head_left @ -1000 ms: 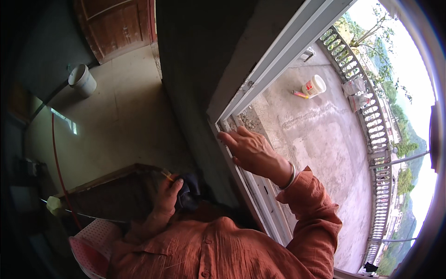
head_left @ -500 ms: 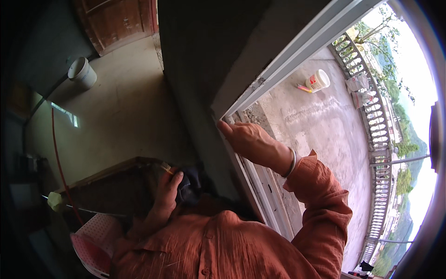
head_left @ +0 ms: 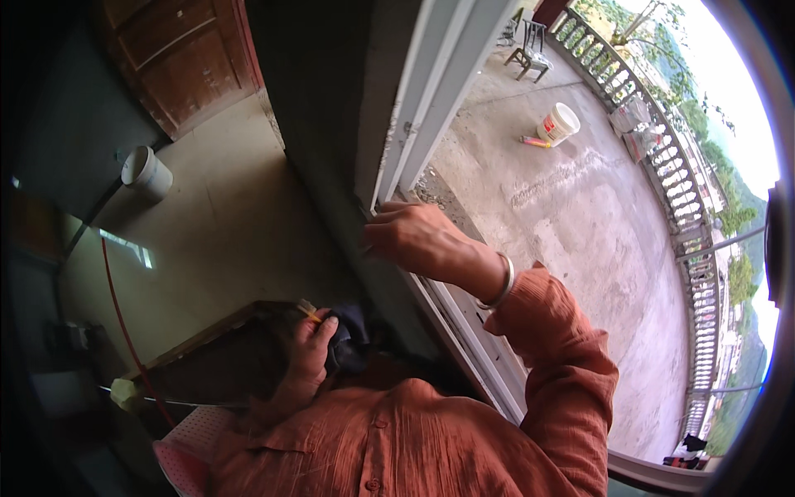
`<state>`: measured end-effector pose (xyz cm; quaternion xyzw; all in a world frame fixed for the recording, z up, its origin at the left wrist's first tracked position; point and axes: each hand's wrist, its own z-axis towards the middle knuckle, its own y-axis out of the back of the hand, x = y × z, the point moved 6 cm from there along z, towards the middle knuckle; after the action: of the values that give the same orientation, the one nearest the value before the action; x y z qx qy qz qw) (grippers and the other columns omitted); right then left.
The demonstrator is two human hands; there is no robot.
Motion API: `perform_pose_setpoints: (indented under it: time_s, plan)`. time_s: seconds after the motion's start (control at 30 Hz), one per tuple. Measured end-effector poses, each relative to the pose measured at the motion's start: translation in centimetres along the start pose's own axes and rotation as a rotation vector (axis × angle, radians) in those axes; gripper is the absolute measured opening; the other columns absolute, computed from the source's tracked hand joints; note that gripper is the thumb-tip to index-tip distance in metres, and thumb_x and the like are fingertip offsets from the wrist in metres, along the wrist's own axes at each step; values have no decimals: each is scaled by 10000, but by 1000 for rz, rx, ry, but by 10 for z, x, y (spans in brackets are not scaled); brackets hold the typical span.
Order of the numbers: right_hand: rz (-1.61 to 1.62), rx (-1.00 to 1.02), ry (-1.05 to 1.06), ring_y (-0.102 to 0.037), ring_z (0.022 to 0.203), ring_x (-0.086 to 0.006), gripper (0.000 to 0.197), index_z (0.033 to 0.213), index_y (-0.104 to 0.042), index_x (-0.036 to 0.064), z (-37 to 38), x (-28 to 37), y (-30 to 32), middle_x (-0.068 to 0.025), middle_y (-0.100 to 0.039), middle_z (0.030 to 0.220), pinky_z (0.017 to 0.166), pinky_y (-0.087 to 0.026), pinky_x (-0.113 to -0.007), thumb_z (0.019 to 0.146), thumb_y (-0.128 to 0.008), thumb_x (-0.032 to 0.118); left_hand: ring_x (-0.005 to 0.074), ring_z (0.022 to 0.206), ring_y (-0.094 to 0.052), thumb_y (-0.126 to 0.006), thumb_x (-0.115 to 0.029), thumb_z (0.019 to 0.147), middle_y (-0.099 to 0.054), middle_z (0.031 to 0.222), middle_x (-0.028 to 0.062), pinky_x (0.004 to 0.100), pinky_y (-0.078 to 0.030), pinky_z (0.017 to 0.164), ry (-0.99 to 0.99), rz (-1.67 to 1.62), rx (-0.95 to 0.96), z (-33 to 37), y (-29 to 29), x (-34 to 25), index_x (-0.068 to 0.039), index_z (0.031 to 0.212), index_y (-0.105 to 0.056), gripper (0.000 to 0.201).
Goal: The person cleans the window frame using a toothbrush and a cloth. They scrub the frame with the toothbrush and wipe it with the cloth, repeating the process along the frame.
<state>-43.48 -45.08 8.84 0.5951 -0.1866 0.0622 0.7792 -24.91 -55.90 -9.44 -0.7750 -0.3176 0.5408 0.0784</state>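
Note:
My left hand (head_left: 310, 352) is closed round a slim yellow-orange tool (head_left: 309, 311), whose short tip sticks out past the thumb; its exact kind is unclear. The hand is low in front of my body, beside a dark cloth-like thing (head_left: 348, 335). My right hand (head_left: 426, 238) reaches over the inner edge of the white window frame (head_left: 451, 91), near its corner with the sill track (head_left: 472, 331). Its fingers curl down toward the dark wall (head_left: 331, 166). Their tips are shaded and blurred, and anything in them is hidden. A metal bangle (head_left: 506, 282) circles that wrist.
Indoors stand a white bucket (head_left: 147, 176) and a wooden door (head_left: 182, 62); a red hose or cord (head_left: 116, 302) runs down at left. A pink-and-white perforated basket (head_left: 195, 447) is by my left side. Outside are another bucket (head_left: 559, 124), a chair (head_left: 530, 54) and a balustrade (head_left: 675, 186).
My right hand has drawn back slightly from the frame corner, its fingers now curling downward. My left hand keeps the slim tool. The view has shifted, bringing the outdoor chair in.

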Motion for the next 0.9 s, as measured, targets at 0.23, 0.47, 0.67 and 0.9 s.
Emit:
perform_pose_setpoints:
  time_s: [0.23,0.47,0.67,0.9]
  plan:
    - [-179,48,-215,-582,891,-254,195,959,-621,133,-26,-13,8,-12,-605,881,646,-529,-368,771,-630,79,40,779,-561,-585,-133,949,-629,894,-35,210,-470,711,-26,-2,-9,-1,8,-2,-14,1062,-651,176]
    - [-250,129,-173,-577,910,-268,413,1122,-486,20,-36,0,-13,-81,-558,888,653,-543,-366,735,-631,32,66,819,-587,-584,-161,950,-648,931,-14,236,-487,737,-25,41,-12,-2,-1,-10,3,1091,-646,225]
    - [-205,86,-137,-591,791,-291,405,1143,-478,-18,-34,-10,-28,-105,-536,805,612,-510,-384,762,-611,22,78,832,-593,-584,-170,948,-654,950,1,251,-492,746,-51,20,31,0,-6,-12,14,1095,-645,243]
    - [-188,150,-174,-579,679,-307,404,1174,-481,-50,-29,-17,-30,-120,-527,727,569,-476,-395,785,-578,0,88,843,-597,-592,-180,940,-657,972,16,251,-492,749,-83,39,42,-2,-7,-12,22,1107,-641,266]
